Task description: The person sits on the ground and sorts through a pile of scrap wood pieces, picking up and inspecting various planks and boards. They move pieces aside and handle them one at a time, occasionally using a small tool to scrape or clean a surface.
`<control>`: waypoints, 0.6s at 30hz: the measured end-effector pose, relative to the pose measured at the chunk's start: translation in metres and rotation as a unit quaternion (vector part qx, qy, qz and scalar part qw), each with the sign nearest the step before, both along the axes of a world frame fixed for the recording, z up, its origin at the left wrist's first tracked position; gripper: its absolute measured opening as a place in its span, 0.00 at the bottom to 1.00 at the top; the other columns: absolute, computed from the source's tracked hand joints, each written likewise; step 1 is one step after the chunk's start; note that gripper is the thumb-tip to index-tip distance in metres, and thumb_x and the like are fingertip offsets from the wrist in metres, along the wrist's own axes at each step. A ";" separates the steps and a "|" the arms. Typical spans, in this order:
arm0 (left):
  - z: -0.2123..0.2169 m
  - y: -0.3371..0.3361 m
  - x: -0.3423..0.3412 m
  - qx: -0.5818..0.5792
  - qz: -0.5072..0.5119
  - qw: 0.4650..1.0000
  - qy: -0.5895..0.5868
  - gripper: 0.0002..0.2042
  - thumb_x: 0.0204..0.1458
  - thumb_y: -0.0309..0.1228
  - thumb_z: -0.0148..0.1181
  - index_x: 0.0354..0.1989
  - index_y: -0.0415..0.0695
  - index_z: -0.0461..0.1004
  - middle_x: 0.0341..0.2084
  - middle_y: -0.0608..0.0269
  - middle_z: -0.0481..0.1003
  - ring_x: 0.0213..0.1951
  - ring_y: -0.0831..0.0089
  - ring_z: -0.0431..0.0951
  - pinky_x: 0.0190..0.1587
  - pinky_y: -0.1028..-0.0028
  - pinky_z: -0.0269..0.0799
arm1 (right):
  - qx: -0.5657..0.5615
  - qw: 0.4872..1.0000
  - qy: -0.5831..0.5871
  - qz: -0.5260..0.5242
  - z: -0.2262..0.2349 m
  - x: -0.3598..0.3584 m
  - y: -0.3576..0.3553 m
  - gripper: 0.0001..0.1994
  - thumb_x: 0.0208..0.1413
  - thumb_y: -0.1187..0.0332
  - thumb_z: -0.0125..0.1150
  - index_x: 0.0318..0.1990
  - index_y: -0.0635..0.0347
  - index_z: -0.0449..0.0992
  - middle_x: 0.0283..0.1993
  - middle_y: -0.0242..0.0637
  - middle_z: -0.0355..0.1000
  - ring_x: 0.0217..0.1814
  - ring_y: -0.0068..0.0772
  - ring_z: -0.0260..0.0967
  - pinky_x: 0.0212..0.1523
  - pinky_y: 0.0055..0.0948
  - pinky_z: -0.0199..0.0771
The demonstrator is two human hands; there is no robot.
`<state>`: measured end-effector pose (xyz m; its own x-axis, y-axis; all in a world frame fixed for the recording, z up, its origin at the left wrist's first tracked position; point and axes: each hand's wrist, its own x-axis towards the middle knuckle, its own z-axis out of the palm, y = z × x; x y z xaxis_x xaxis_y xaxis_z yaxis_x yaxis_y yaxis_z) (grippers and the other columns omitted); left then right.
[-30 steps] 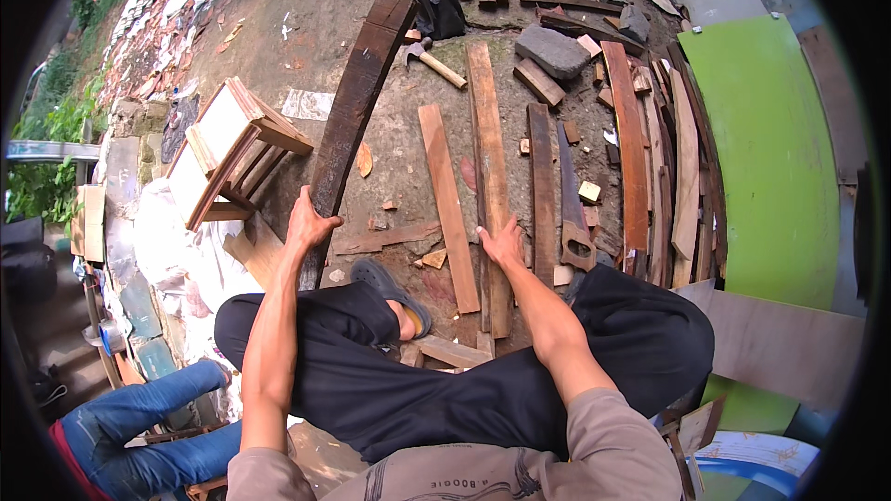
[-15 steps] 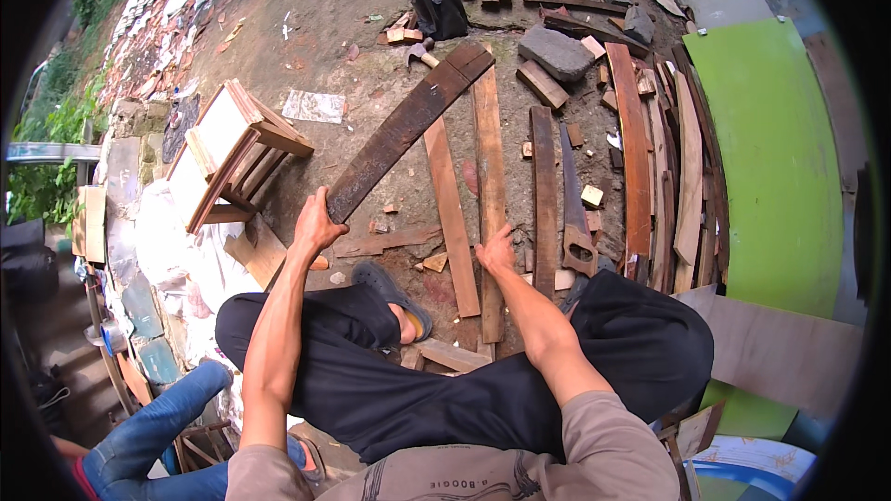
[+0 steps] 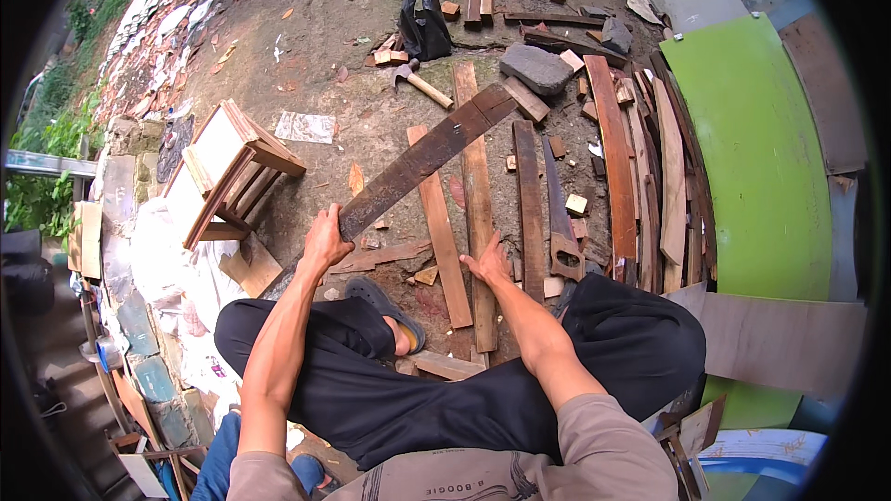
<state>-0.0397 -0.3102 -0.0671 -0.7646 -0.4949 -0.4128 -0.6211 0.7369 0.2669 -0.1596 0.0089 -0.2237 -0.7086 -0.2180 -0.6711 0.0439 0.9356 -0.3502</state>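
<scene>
Head view: left hand (image 3: 325, 239) around rough, dark, weathered plank (image 3: 422, 160).

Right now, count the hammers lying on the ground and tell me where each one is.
1. A single hammer lies on the dirt beyond the dark plank's far end, near the black bag. Others may be hidden under the scrap wood.

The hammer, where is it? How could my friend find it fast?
Start at the big green board on the right, then look left across the planks to the grey stone block. The hammer lies on the dirt just left of it, below a black bag. It alone has a dark metal head on a pale handle.
</scene>
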 end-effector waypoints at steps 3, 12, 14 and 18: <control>-0.015 0.010 -0.008 0.025 -0.018 1.000 -0.007 0.38 0.35 0.29 0.73 0.59 0.44 0.63 0.47 0.42 0.70 0.52 0.44 0.72 0.54 0.54 0.72 | -0.025 0.991 0.132 0.015 0.001 -0.010 0.019 0.49 0.51 0.44 0.66 0.71 0.62 0.49 0.64 0.54 0.60 0.68 0.54 0.55 0.65 0.48 0.55; -0.071 0.053 -0.007 0.059 -0.071 0.994 -0.053 0.38 0.39 0.30 0.71 0.61 0.44 0.58 0.50 0.40 0.68 0.55 0.42 0.70 0.56 0.52 0.70 | 0.117 0.986 0.067 -0.103 -0.011 -0.007 0.100 0.51 0.48 0.55 0.72 0.72 0.62 0.43 0.64 0.57 0.61 0.67 0.56 0.58 0.62 0.50 0.63; -0.075 0.061 -0.011 0.062 -0.083 0.992 -0.069 0.37 0.39 0.30 0.70 0.60 0.44 0.58 0.51 0.41 0.68 0.55 0.43 0.70 0.55 0.51 0.70 | 0.102 0.988 0.067 -0.097 -0.023 0.001 0.114 0.51 0.46 0.58 0.73 0.71 0.64 0.43 0.62 0.60 0.64 0.63 0.62 0.63 0.62 0.50 0.66; -0.085 0.061 -0.013 0.059 -0.107 0.990 -0.072 0.35 0.40 0.30 0.69 0.58 0.44 0.59 0.51 0.41 0.68 0.55 0.43 0.70 0.54 0.50 0.71 | 0.033 0.988 0.059 -0.142 -0.024 -0.002 0.128 0.42 0.49 0.49 0.70 0.63 0.68 0.57 0.59 0.60 0.66 0.62 0.62 0.63 0.62 0.48 0.64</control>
<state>-0.0528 -0.2496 -0.1523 -0.7757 -0.2699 -0.5705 -0.4925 0.8242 0.2797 -0.1615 0.1368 -0.2476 -0.8091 0.0422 -0.5862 0.2706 0.9121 -0.3079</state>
